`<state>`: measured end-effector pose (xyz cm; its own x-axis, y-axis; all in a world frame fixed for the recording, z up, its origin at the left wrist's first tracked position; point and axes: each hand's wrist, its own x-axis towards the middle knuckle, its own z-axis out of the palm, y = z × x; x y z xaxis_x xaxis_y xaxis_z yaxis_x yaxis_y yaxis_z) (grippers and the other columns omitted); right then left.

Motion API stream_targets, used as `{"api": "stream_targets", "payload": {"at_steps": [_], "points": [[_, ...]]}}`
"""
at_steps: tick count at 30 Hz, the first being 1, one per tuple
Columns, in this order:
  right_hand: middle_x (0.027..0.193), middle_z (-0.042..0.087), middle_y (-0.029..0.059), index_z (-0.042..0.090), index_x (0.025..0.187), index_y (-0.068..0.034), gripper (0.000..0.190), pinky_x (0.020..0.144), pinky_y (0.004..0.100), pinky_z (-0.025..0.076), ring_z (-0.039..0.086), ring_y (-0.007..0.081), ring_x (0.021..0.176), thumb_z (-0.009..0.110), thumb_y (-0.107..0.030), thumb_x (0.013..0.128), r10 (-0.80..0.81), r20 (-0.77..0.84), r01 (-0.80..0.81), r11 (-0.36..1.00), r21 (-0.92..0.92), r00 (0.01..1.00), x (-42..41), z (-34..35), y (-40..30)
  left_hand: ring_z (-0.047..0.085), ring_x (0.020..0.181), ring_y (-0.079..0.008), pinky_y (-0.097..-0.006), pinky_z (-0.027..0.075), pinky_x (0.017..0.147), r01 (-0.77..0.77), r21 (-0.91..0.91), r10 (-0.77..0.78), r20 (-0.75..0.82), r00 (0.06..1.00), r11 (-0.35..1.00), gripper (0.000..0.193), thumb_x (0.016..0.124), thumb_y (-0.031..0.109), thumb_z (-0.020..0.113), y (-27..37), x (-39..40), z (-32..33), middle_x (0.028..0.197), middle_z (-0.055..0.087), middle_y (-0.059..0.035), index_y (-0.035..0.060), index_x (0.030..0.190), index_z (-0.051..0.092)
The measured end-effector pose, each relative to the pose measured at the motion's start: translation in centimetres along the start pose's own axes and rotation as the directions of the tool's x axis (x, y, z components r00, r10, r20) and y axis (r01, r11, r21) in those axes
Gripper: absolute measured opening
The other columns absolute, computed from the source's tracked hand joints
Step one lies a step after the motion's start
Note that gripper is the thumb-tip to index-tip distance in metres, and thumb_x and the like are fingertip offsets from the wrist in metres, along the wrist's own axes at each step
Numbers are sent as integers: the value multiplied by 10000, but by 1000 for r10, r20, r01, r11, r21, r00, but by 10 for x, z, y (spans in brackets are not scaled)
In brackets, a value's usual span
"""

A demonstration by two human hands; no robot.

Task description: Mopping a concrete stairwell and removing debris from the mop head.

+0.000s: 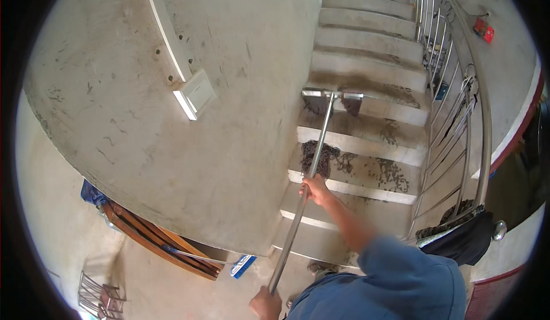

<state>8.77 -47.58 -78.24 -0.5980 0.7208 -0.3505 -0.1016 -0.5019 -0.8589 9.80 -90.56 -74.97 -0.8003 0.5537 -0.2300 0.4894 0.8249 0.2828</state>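
Observation:
Both my hands are around the metal pole (296,221) of a string mop, which slants up over a concrete staircase (356,217). My right hand (316,189) grips the pole partway up, arm stretched forward. Lower down, my left hand (265,303) is closed around its near end. The mop's metal head bar (333,93) lies across the stairs at a step edge, with dark strands (352,106) hanging under it. A heap of dark strands (318,157) rests on a lower step behind the pole; whether it joins the head I cannot tell. Wet dark patches mark several steps.
A stainless steel railing (485,118) bounds the stairs on the right, with dark cloth (462,238) over its lower end. At left stands a plastered wall (240,148). Near its foot are a blue-bristled brush (243,266), wooden boards (159,238) and a chair (101,298).

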Motion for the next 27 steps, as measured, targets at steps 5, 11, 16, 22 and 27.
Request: {"api": "stream_targets", "payload": {"at_steps": [5, 11, 16, 22, 27], "points": [[817, 567, 115, 494, 970, -5, 191, 569, 389, 554, 603, 252, 619, 564, -146, 863, 200, -69, -188, 970, 157, 977, 0, -33, 65, 658, 660, -382, -479, 514, 629, -177, 69, 172, 69, 983, 982, 353, 786, 408, 647, 40, 15, -21, 698, 662, -177, 61, 807, 590], [758, 546, 139, 513, 927, 17, 219, 589, 426, 543, 583, 280, 644, 564, -189, 874, 303, -93, -200, 800, 566, 949, -9, -29, 63, 597, 530, -385, -471, 469, 494, -228, 28, 230, -116, 966, 973, 283, 814, 346, 662, -46, -97, -71, 550, 572, -182, 85, 770, 562], [669, 475, 87, 490, 795, -54, 146, 528, 419, 464, 512, 242, 583, 589, -155, 830, 365, -94, -254, 789, 559, 926, -42, -13, 126, 601, 547, -390, -458, 479, 517, 69, 44, -68, -21, 997, 997, 288, 791, 371, 667, -134, -159, -59, 596, 602, -172, 97, 754, 582], [693, 460, 79, 486, 780, -62, 112, 600, 441, 485, 512, 245, 631, 585, -105, 810, 460, 16, -393, 740, 546, 888, -113, 8, 164, 639, 732, -412, -492, 500, 659, 326, 159, -350, 160, 923, 932, 354, 786, 447, 619, -244, -199, 13, 746, 651, -207, 95, 816, 634], [749, 467, 78, 495, 796, -53, 116, 664, 465, 518, 524, 262, 673, 603, -96, 800, 480, 85, -453, 734, 506, 873, -150, 10, 168, 641, 900, -393, -492, 483, 779, 377, 281, -448, 261, 855, 883, 323, 812, 419, 598, -295, -218, 69, 897, 680, -185, 127, 950, 606]]}}
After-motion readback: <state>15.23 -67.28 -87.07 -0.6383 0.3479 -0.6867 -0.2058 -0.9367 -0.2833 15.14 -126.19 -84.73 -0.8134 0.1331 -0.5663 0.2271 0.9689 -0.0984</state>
